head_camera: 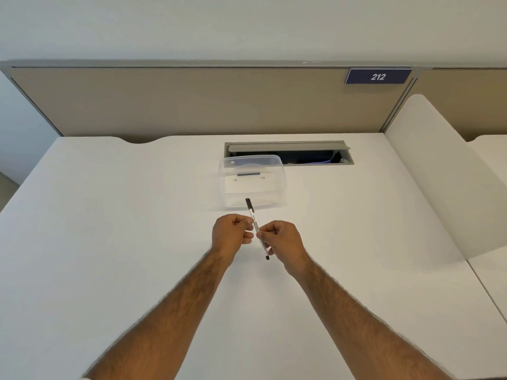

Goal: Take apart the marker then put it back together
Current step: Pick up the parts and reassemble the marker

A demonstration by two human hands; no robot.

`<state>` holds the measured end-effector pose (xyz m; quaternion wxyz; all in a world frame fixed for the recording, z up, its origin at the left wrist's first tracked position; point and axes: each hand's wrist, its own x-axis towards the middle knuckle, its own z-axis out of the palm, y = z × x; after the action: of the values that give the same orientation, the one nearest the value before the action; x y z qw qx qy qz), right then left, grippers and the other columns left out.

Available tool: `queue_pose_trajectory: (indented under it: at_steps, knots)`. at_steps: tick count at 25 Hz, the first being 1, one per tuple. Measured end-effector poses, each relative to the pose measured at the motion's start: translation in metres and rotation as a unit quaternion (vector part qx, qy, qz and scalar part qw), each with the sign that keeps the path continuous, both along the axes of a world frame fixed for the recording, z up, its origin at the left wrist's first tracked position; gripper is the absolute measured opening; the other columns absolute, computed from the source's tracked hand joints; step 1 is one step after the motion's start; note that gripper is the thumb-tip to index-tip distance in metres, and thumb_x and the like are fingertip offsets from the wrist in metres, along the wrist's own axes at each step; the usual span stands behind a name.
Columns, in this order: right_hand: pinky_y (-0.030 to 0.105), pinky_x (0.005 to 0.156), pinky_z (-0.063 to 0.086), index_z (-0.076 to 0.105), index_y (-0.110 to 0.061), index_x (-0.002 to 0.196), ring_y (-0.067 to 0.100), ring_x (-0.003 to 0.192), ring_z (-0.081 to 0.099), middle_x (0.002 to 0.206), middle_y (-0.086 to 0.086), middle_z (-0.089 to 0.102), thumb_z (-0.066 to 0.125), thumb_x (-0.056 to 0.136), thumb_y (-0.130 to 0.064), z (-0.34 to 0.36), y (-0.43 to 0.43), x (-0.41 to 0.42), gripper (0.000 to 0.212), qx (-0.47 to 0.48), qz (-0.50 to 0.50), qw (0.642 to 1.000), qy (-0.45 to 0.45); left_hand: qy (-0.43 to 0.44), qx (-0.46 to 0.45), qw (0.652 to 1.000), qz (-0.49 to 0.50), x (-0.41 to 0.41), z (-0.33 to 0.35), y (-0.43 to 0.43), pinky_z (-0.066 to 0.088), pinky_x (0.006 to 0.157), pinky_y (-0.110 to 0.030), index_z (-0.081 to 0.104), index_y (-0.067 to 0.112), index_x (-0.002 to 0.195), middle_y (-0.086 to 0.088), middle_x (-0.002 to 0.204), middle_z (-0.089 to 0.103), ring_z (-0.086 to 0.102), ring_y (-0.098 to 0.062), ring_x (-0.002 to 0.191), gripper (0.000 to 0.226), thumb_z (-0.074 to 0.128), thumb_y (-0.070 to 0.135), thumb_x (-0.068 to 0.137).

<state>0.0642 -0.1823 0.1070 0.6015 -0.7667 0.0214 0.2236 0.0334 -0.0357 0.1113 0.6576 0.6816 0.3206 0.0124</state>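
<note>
Both hands pinch the marker (257, 230) above desk (109, 242): left hand (232, 233) grips upper barrel, right hand (282, 242) lower; black cap (249, 203) at 12, by clear container (252, 179).

White desk (109, 242) — a clear plastic container (252, 182) rests on it.

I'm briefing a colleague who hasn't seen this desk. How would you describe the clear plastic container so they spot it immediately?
On the white desk, look at the grey cable hatch near the back partition. The clear plastic container sits just in front of its left end, beyond the marker held in both hands. It is the only see-through item there.
</note>
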Motion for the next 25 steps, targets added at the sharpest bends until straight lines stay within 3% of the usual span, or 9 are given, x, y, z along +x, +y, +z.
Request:
queue_pose_trajectory:
  at_steps: [9,14,21,25]
  knots:
    - [0.031,0.054,0.046,0.063,-0.01,0.081,0.02,0.061,0.062,0.072,0.005,0.068,0.073,0.077,-0.013,-0.034,0.022,0.018,0.011,-0.087,-0.037,0.995,0.02,0.054,0.017,0.998,-0.012,0.026,-0.032,-0.005,0.063,0.064,-0.032,0.074,0.003,0.081,-0.012,0.081,0.076,0.072,-0.017,0.061,0.007,0.069,0.003,0.086]
    - [0.037,0.065,0.056,0.066,-0.009,0.086,0.026,0.076,0.069,0.086,0.005,0.071,0.072,0.078,-0.015,-0.051,0.028,0.028,0.012,-0.164,-0.003,0.987,-0.003,0.088,0.036,0.995,-0.014,0.034,-0.051,-0.004,0.063,0.061,-0.032,0.072,-0.002,0.083,-0.014,0.083,0.076,0.073,-0.022,0.065,0.008,0.065,-0.003,0.087]
    - [0.033,0.063,0.051,0.064,-0.008,0.084,0.017,0.069,0.058,0.082,0.001,0.066,0.064,0.081,-0.01,-0.063,0.031,0.032,0.004,-0.221,0.033,0.975,-0.014,0.114,0.059,0.992,-0.021,0.041,-0.061,-0.007,0.063,0.057,-0.032,0.072,-0.006,0.081,-0.016,0.081,0.076,0.075,-0.026,0.069,0.009,0.064,-0.006,0.085]
    - [0.033,0.063,0.051,0.06,-0.014,0.085,0.019,0.07,0.059,0.078,-0.005,0.06,0.066,0.082,-0.011,-0.063,0.03,0.034,0.007,-0.23,0.049,0.972,-0.015,0.122,0.066,0.99,-0.029,0.044,-0.063,-0.009,0.065,0.062,-0.039,0.072,-0.004,0.075,-0.014,0.078,0.076,0.076,-0.028,0.071,0.012,0.064,-0.008,0.082]
